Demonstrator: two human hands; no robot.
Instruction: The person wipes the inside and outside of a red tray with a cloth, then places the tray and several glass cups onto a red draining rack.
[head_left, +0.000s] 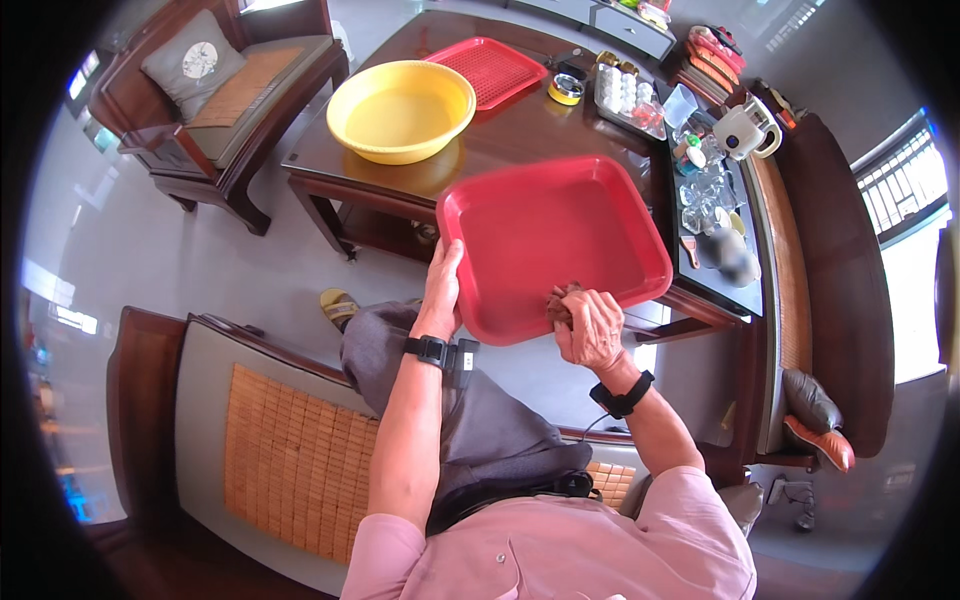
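A red plastic tray (551, 240) with a raised rim is held tilted above my lap, in front of the dark wooden table (600, 142). Gripping its left rim is my left hand (440, 289), thumb on the inner side of the wall. My right hand (592, 328) has its fingers closed on a crumpled brown cloth (564, 301), which lies against the near inner edge of the tray. Behind it on the table stand a round yellow plastic basin (401, 112) and a red perforated tray (491, 71).
Right of the basin are a yellow-rimmed round tin (565, 89) and a metal tray (655, 129) of small white cups. A side table holds glassware (705, 191), a white electric kettle (744, 131) and a brush (690, 252). A wooden armchair (225, 97) stands at the upper left.
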